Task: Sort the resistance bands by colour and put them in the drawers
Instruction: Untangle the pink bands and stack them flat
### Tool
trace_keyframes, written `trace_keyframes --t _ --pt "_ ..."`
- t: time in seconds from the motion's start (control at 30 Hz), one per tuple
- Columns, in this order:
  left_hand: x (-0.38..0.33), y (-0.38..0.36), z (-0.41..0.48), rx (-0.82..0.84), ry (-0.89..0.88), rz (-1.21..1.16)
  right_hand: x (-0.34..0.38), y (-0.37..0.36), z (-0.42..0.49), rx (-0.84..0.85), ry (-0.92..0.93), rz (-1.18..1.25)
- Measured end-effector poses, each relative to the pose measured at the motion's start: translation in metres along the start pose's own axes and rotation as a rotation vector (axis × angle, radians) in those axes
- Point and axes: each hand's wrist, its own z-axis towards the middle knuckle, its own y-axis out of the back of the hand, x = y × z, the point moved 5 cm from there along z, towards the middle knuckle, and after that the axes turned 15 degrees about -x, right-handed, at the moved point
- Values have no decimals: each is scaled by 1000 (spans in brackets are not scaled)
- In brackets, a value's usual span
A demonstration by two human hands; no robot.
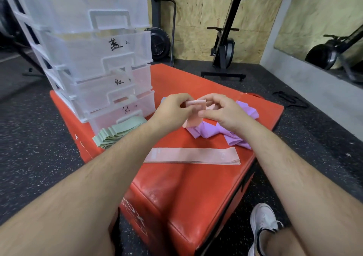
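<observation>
Both hands, left (pixel 172 106) and right (pixel 220 110), pinch one pink band (pixel 194 111) above the red box (pixel 196 187) (drawers (pixel 94 59) just beside)

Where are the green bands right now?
The green bands lie stacked on the red box, left of the hands, against the bottom drawer.
</observation>
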Motion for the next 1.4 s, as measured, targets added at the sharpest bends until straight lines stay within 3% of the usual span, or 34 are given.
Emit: trace_keyframes --t 0.27,0.4,0.57,0.77,0.97,1.23,1.4 --pt "5 20 -5 -5 273 -319 0 -18 0 22 -24 49" --pt "7 23 -6 37 306 -318 7 -21 0 32 -40 66" --pt "10 30 -7 -24 337 -322 11 -25 -6 135 -63 120" --pt "33 46 -7 -143 429 -371 -1 -5 -7 225 -54 -49" --pt "59 73 -13 -269 560 -457 -22 25 -10 241 2 -378" --pt "93 83 -44 -244 722 -347 -73 64 -26 211 -160 -330" --pt "117 75 -66 -70 706 -7 -98 57 -41 188 -262 -354"
